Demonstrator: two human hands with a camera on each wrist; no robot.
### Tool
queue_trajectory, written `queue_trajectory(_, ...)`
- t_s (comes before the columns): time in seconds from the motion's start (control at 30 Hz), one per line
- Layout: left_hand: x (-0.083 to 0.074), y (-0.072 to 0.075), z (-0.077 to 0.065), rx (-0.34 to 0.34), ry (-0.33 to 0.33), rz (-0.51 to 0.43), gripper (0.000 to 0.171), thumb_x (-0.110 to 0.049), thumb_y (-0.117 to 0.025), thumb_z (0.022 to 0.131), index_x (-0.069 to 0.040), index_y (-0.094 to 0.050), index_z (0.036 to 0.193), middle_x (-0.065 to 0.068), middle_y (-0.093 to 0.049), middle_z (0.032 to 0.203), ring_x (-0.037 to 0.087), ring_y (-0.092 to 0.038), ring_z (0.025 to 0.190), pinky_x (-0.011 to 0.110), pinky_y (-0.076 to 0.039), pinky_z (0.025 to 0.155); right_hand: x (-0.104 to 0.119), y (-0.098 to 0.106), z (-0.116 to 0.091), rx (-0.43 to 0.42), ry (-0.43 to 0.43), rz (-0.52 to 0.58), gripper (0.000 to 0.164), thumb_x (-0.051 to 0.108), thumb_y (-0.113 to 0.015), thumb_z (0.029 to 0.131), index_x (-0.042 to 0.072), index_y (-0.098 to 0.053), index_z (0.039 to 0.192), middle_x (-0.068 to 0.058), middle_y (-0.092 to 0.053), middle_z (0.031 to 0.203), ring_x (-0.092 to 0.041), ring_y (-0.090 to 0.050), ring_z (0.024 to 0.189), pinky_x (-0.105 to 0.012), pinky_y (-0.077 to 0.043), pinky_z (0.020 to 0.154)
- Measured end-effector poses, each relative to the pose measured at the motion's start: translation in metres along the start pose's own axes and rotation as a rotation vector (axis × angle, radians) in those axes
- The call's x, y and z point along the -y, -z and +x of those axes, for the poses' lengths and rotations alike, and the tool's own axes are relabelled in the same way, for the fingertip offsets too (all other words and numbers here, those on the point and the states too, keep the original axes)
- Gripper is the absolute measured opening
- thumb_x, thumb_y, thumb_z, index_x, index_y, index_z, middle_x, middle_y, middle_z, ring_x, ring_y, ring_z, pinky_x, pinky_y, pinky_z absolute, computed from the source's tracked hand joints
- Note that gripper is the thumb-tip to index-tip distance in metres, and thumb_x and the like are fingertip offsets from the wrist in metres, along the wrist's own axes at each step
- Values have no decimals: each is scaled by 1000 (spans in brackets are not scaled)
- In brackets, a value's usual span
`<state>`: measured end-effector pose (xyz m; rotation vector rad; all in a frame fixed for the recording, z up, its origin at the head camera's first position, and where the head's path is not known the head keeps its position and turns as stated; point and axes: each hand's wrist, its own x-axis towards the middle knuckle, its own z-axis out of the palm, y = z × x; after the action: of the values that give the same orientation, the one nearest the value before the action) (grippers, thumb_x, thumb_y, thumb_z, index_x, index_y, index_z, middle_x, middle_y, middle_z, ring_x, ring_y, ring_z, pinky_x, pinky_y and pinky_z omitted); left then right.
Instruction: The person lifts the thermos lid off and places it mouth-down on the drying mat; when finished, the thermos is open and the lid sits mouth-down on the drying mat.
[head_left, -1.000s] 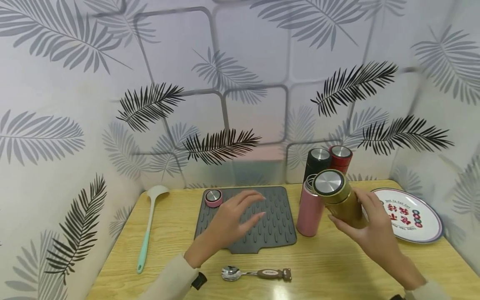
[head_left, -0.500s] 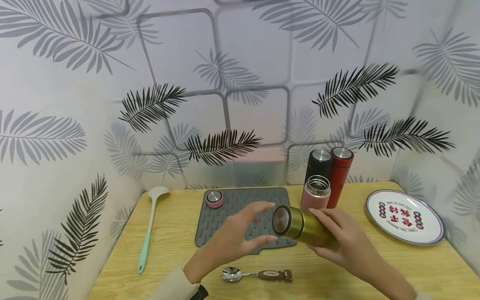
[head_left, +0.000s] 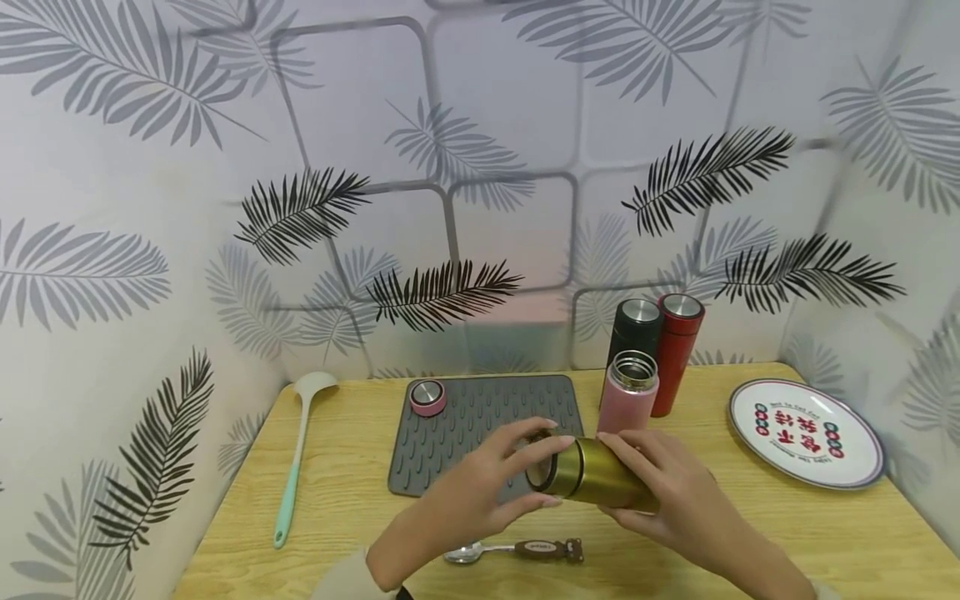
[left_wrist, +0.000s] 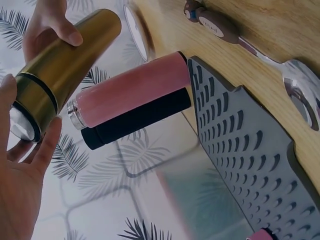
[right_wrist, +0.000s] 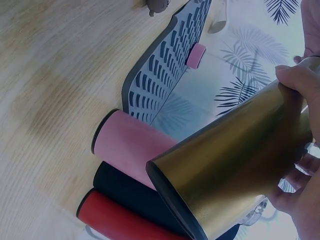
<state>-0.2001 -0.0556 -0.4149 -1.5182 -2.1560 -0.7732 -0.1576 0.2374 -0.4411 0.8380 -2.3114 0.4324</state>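
Note:
A gold thermos (head_left: 611, 475) lies tilted on its side in the air, its lid (left_wrist: 37, 97) toward the left. My right hand (head_left: 675, 492) grips its body, thumb and fingers on opposite sides. At the lid end, my left hand (head_left: 472, 479) has its curled fingers and thumb around the lid, as the left wrist view also shows. Just behind the gold thermos stands a pink thermos (head_left: 626, 408), its steel mouth uncovered. The matching pink lid (head_left: 427, 398) sits on the back left corner of a grey ridged mat (head_left: 420, 458).
Behind the pink thermos stand a black thermos (head_left: 637, 333) and a red thermos (head_left: 678, 358), both capped. An oval plate with red lettering (head_left: 840, 442) lies at the right. A spoon (head_left: 536, 548) lies in front, and a green-handled ladle (head_left: 292, 475) at the left.
My right hand has brought the gold thermos leftward and down, tipping it from near upright to sideways. My left hand has moved right and closed its fingers around the lid.

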Motion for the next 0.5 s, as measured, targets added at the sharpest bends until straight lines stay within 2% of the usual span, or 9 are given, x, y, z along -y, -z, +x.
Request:
queue_trajectory(0.1, -1, -1, -1, 11, -23, 33, 66, -31, -71, 101, -21, -40, 159, 11, -46, 149, 20, -58, 124, 22, -54, 98, 1, -2, -1, 5, -8, 7, 74, 70, -44, 100, 16, -61, 147, -2, -64, 127, -23, -64, 112, -47, -56, 91)
queue_trajectory(0.2, -2, -2, -2, -6, 7, 41, 63, -35, -66, 104, -19, -40, 158, 10, -49, 144, 18, -60, 117, 22, -55, 95, 3, -5, -1, 3, -5, 3, 74, 70, -43, 100, 15, -61, 146, -4, -65, 126, -24, -64, 111, -49, -58, 89)
queue_trajectory(0.33, -5, -5, -1, -52, 118, 2, 58, -40, -66, 104, -17, -47, 153, 7, -56, 130, 11, -62, 98, 18, -54, 83, 6, -8, 0, -12, 2, -22, 73, 69, -43, 101, 12, -64, 142, -7, -65, 124, -27, -64, 108, -51, -60, 87)
queue_trajectory(0.5, -9, -9, 0, -78, 304, -71, 48, -41, -67, 103, -16, -55, 143, 0, -58, 112, 6, -52, 79, 15, -48, 67, 7, -12, 1, -35, 21, -33, 72, 66, -43, 103, 9, -64, 140, -8, -65, 122, -27, -63, 108, -51, -56, 89)
